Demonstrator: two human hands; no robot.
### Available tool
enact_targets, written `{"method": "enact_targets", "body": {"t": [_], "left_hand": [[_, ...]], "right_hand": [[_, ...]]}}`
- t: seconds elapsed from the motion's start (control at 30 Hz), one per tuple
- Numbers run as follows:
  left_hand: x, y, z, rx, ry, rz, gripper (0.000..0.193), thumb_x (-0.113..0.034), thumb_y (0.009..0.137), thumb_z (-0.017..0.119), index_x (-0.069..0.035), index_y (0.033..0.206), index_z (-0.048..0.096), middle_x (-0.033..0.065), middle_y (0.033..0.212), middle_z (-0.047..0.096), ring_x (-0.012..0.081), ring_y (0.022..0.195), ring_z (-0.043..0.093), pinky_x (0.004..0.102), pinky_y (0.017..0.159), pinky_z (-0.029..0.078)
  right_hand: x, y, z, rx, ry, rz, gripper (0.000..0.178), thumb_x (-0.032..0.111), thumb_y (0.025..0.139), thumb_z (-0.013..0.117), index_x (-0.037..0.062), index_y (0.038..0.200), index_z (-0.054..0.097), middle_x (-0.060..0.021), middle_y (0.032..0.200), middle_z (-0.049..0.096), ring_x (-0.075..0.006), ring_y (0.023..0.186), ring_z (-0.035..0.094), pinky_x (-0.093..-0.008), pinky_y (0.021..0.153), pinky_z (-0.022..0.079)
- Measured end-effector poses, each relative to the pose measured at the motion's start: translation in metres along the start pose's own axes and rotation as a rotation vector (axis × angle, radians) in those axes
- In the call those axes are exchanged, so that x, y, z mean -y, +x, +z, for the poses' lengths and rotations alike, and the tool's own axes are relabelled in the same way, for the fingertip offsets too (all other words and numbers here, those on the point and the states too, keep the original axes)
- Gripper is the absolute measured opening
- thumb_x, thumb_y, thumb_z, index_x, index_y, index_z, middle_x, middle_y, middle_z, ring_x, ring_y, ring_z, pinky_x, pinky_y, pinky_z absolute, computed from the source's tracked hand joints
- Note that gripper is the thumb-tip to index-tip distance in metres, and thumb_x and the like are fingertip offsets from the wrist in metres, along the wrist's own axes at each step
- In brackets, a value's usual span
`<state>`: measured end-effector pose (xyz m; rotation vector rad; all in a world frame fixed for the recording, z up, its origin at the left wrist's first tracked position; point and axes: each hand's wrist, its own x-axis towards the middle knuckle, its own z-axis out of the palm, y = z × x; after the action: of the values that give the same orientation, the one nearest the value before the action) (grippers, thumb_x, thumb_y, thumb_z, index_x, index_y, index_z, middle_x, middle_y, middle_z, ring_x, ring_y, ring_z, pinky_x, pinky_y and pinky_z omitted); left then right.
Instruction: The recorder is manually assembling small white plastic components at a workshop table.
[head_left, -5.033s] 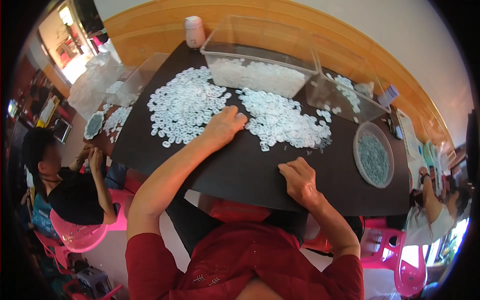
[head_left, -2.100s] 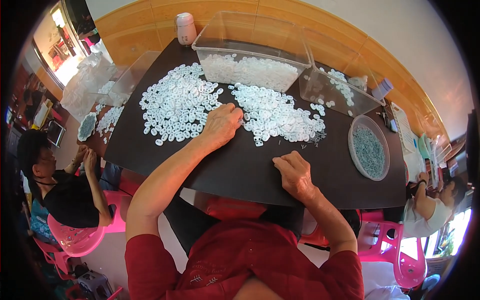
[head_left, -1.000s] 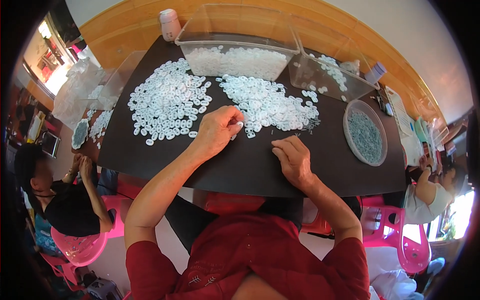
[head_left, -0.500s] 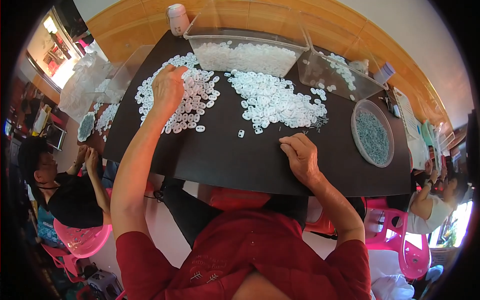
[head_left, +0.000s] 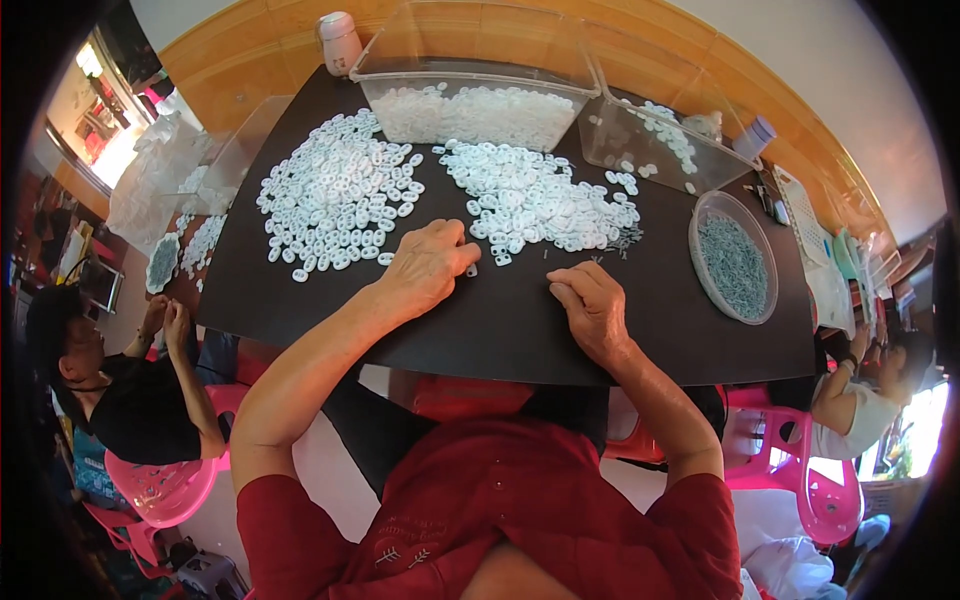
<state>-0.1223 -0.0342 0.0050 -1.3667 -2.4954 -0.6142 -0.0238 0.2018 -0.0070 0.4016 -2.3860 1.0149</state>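
Observation:
My left hand (head_left: 428,265) is over the dark table between two heaps. Its fingers are bent down onto a single small white two-holed plastic piece (head_left: 472,271), partly hidden by them. To its upper left spreads the left heap of white oval pieces (head_left: 335,190); a second heap of white pieces (head_left: 535,195) lies ahead and to the right. My right hand (head_left: 592,310) rests near the table's front, thumb and forefinger pressed together; whatever is between them is too small to make out. Just beyond it, loose grey pins (head_left: 625,238) lie at the second heap's edge.
On the dark table (head_left: 480,335), a round tub of grey pins (head_left: 735,265) stands at right. Clear bins (head_left: 475,115) of white pieces line the back, beside a pink flask (head_left: 340,45). People sit at left (head_left: 140,390) and right (head_left: 860,400).
My left hand has come from the far left heap, down and right, to the single white piece between the heaps. My right hand keeps its pinch near the same spot. The view has shifted slightly.

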Motion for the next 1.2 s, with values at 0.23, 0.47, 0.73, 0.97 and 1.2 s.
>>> {"method": "enact_targets", "body": {"t": [0.23,0.47,0.73,0.97,1.2], "left_hand": [[-0.004,0.003,0.000,-0.015,-0.149,-0.039,0.017,0.000,0.075,0.061,-0.005,0.091,0.062,0.0078,0.082,0.053,0.0267,0.078,0.058,0.0361,0.068,0.046],[-0.011,0.001,0.004,0.010,-0.113,-0.054,0.018,-0.003,0.070,0.069,-0.005,0.085,0.059,0.0087,0.082,0.053,0.0281,0.078,0.057,0.0379,0.066,0.045],[-0.019,0.000,-0.005,0.052,-0.170,-0.189,0.020,-0.001,0.068,0.069,-0.003,0.079,0.053,0.0112,0.078,0.056,0.0309,0.074,0.057,0.0386,0.063,0.045],[-0.054,-0.006,-0.011,-0.138,-1.003,-0.603,0.014,0.001,0.077,0.067,-0.002,0.090,0.064,0.0013,0.070,0.059,0.0105,0.055,0.056,0.0231,0.045,0.042],[-0.098,-0.012,-0.009,-0.341,-1.586,-0.814,0.007,0.002,0.081,0.064,0.004,0.088,0.064,0.0103,0.076,0.065,0.0161,0.062,0.063,0.0228,0.049,0.047]], "right_hand": [[0.002,0.001,-0.002,-0.077,0.023,0.035,0.014,-0.005,0.073,0.067,0.0006,0.086,0.065,-0.0105,0.073,0.058,-0.0245,0.065,0.058,-0.0316,0.057,0.046],[-0.001,-0.001,-0.002,-0.079,0.011,0.034,0.013,-0.004,0.074,0.066,0.0012,0.086,0.065,-0.0102,0.072,0.057,-0.0243,0.064,0.057,-0.0318,0.057,0.045],[0.003,0.003,-0.018,-0.138,0.119,0.111,0.011,-0.003,0.078,0.064,0.0001,0.088,0.065,-0.0093,0.072,0.058,-0.0196,0.063,0.056,-0.0284,0.058,0.044],[0.027,-0.008,-0.031,-0.079,0.264,0.291,0.011,-0.001,0.080,0.062,-0.0005,0.090,0.065,-0.0069,0.073,0.059,-0.0140,0.066,0.055,-0.0260,0.060,0.043],[0.061,-0.017,-0.014,-0.026,0.353,0.214,0.014,-0.003,0.079,0.063,0.0001,0.092,0.066,-0.0033,0.079,0.058,-0.0086,0.072,0.055,-0.0222,0.063,0.042]]}}
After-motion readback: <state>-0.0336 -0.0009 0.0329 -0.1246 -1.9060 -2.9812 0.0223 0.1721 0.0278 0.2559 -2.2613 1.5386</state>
